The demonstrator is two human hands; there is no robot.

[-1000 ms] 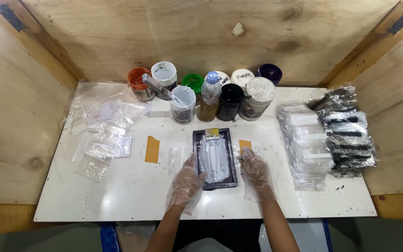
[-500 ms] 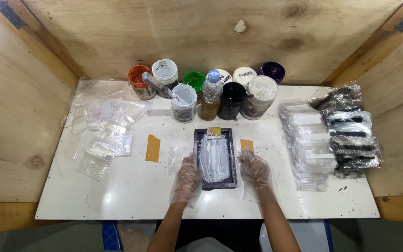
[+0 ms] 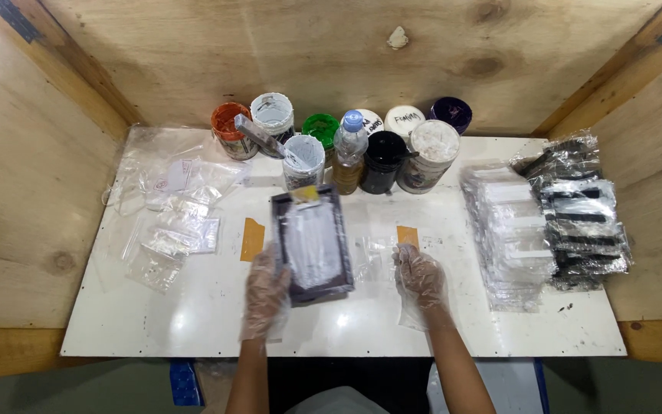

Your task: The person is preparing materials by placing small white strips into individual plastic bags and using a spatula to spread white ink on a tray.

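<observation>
white table point(image 3: 193, 330); dark tray point(image 3: 312, 244); orange tape strips point(image 3: 252, 238); orange, green, black, purple paint pots point(image 3: 381, 157).

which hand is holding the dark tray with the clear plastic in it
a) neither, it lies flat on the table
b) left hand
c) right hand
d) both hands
b) The gloved left hand grips the lower left edge of the dark tray, which is tilted, while the gloved right hand sits apart from it on a clear bag on the white table.
</observation>
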